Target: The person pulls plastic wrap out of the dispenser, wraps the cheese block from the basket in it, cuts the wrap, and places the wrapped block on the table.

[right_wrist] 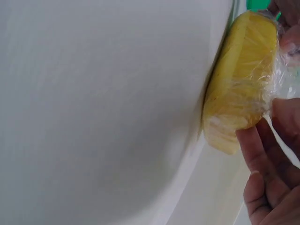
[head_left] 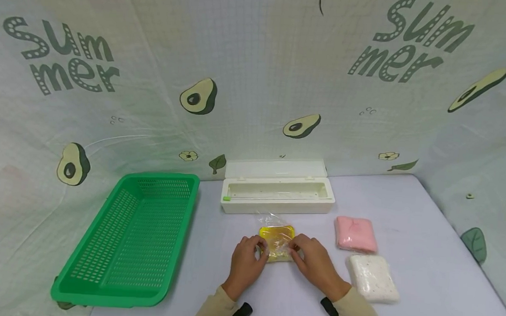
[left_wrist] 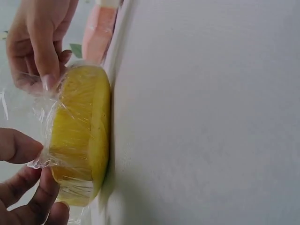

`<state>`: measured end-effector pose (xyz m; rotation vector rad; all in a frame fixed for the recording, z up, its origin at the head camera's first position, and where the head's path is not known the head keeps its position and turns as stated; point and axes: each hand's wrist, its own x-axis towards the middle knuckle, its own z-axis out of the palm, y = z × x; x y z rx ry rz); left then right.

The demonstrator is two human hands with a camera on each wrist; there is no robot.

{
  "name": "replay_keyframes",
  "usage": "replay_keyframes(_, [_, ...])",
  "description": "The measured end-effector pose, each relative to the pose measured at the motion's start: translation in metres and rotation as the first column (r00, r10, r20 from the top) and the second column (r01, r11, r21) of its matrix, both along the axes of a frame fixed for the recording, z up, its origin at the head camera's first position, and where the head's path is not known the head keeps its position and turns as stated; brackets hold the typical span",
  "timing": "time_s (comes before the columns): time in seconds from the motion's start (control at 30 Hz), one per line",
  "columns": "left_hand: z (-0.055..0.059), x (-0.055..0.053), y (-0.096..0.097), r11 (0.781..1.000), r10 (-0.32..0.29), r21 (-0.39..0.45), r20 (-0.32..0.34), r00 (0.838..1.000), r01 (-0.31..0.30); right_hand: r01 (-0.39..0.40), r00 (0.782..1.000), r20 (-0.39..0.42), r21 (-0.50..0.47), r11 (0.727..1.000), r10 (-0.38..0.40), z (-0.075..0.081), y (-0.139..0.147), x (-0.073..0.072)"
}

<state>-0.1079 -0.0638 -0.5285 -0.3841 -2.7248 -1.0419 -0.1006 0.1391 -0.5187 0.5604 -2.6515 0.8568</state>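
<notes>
A yellow rounded-rectangular dish or block (head_left: 280,232) lies on the table in front of me, with clear cling film (head_left: 270,219) draped over it. Its side looks wrapped in creased film in both wrist views. At its left edge my left hand (head_left: 246,263) pinches the film between thumb and fingertips. On the opposite side my right hand (head_left: 317,265) pinches film too, other fingers close against the yellow side. Loose film stands up between the hands in the left wrist view. Beneath the film, the yellow thing's exact kind cannot be told.
Behind the hands stands a long white film box (head_left: 276,208), its lid raised. A green perforated basket (head_left: 171,273) sits at left. To the right lie a pink film-wrapped item (head_left: 355,234) and a white film-wrapped item (head_left: 374,279). A printed cloth hangs behind the table.
</notes>
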Motion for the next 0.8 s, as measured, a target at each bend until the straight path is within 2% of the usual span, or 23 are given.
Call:
replay_keyframes(0.17, [0.002, -0.001, 0.006, 0.997, 0.076, 0.02, 0.071, 0.995, -0.078, 0.099, 0.992, 0.081, -0.077, 0.992, -0.093, 0.0, -0.006, -0.002])
replay_keyframes(0.4, [-0.001, -0.003, 0.013, 0.985, 0.158, 0.068, 0.043, 0.987, -0.16, 0.245, 0.958, 0.193, -0.175, 0.953, -0.211, 0.002, -0.014, -0.006])
replay_keyframes(0.53, [-0.002, -0.004, 0.017, 0.971, 0.208, 0.1, 0.097, 0.973, -0.218, 0.294, 0.944, 0.22, -0.229, 0.928, -0.244, 0.008, -0.017, 0.0])
replay_keyframes(0.6, [-0.001, -0.005, 0.019, 0.962, 0.224, 0.124, 0.144, 0.964, -0.242, 0.249, 0.964, 0.161, -0.249, 0.936, -0.213, 0.014, -0.017, 0.005])
replay_keyframes(0.7, [-0.002, -0.009, 0.02, 0.955, 0.23, 0.14, 0.196, 0.953, -0.26, 0.072, 0.997, -0.02, -0.184, 0.98, -0.077, 0.019, -0.018, 0.012])
replay_keyframes(0.73, [-0.002, -0.01, 0.02, 0.954, 0.232, 0.141, 0.204, 0.951, -0.263, 0.001, 0.996, -0.084, -0.128, 0.992, -0.011, 0.02, -0.018, 0.013])
replay_keyframes(0.8, [-0.002, -0.012, 0.02, 0.956, 0.226, 0.139, 0.207, 0.952, -0.257, -0.102, 0.981, -0.164, -0.002, 0.995, 0.101, 0.019, -0.019, 0.014])
